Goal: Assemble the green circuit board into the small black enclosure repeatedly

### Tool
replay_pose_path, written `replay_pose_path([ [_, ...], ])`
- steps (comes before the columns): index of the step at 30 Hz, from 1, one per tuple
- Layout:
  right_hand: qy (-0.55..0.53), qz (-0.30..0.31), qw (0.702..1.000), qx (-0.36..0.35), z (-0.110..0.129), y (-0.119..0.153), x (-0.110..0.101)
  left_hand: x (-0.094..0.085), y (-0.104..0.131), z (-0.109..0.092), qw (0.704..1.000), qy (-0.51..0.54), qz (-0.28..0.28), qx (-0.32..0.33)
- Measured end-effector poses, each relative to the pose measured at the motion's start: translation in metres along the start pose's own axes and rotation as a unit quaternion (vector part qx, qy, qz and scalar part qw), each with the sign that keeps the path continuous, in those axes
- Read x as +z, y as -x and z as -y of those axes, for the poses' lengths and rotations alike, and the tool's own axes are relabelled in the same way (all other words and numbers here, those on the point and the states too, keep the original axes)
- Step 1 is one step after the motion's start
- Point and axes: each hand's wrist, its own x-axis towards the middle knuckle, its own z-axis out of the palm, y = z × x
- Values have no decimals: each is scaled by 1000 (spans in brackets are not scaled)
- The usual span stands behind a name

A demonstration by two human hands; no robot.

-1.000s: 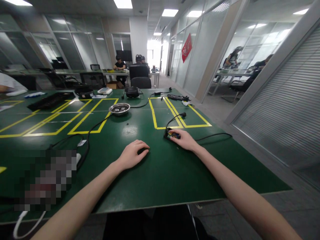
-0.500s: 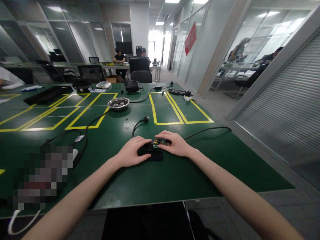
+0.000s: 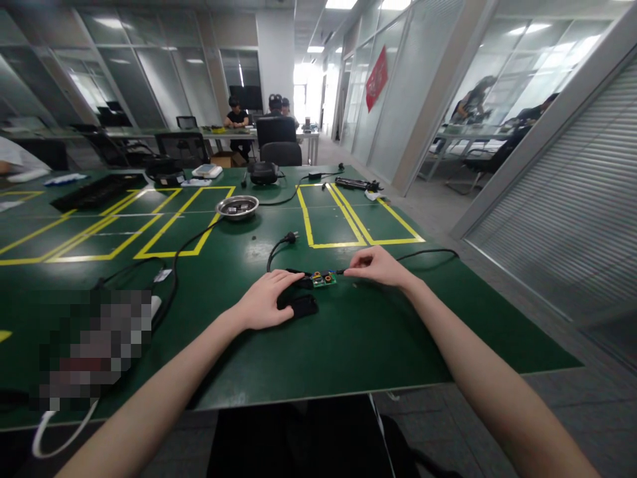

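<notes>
A small green circuit board with copper-ringed coils lies on the green table in front of me. My right hand pinches a black cable at the board's right end. The cable continues behind that hand to the right. My left hand rests to the left, thumb and fingers spread. Its thumb touches a black plastic casing piece, and its index fingertip is beside more black parts at the board's left end. The hand partly covers these parts.
A black plug on a cord lies beyond my hands. Farther back are a metal bowl with small metal parts, yellow tape outlines, a black tray and a folded tripod-like item. A blurred object lies left. People sit at the back.
My right hand has moved right, from over the board to the cable, uncovering the board. The board lies slightly farther right; the casing piece has shifted slightly left. My left hand stays nearly in place.
</notes>
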Motion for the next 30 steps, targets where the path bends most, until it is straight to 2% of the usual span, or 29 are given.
replay_pose_path([
  [6, -33, 62, 996, 47, 2, 1, 2, 2, -1, 5, 1000, 12, 6, 2],
  [12, -46, 102, 992, 57, 4, 2, -1, 5, -2, 6, 1000, 22, -1, -2],
  [23, -24, 107, 991, 72, 5, 1, 0, 4, -1, 6, 1000, 19, 10, -13],
  [26, -22, 96, 993, 60, 7, 0, 10, 5, -2, 6, 1000, 8, 13, -14],
  [30, -23, 76, 997, 7, 16, -5, 45, 8, -5, 7, 1000, -8, 14, -11],
])
